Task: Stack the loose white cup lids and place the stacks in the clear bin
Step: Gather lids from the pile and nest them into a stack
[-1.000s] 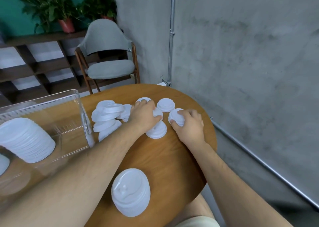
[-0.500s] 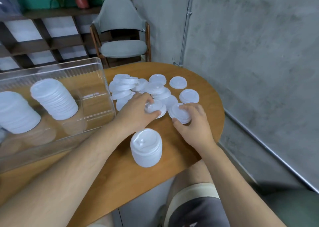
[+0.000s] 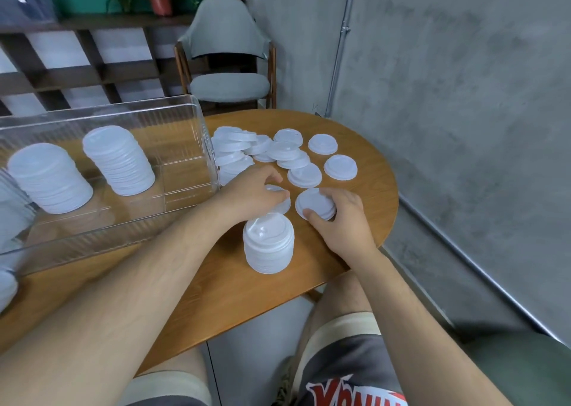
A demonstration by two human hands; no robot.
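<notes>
Round wooden table (image 3: pixel 216 282), person seated at its near edge, mid-way through the stacking step. Left hand (image 3: pixel 250 189) reaches across the middle of the table, fingers curled down over a single lid (image 3: pixel 281 201), pinching its rim; most of that lid is hidden under the fingers. Right hand (image 3: pixel 343 220) sits just beside it toward the right edge, thumb and fingers wrapped round a short stack (image 3: pixel 313 203) of a few lids that rests on the table. A tall stack (image 3: pixel 268 245) stands free near the near edge, just in front of both hands, nobody touching it. Loose lids (image 3: pixel 268 152) lie in an overlapping heap toward the far edge, against the bin's right wall, with three flat singles spread to the right of the heap. Clear bin (image 3: pixel 197 106) takes the left side of the table and holds two finished stacks (image 3: pixel 119 161) leaning inside, more white at the far left cut off by the frame. Judgement: gathering phase, roughly half done, plenty of lids left outside the bin. Next move likely needs the single lid seated squarely on the short stack, then that onto the tall stack, rims aligned so they nest. Risk: the tall stack tips if bumped by either wrist.
</notes>
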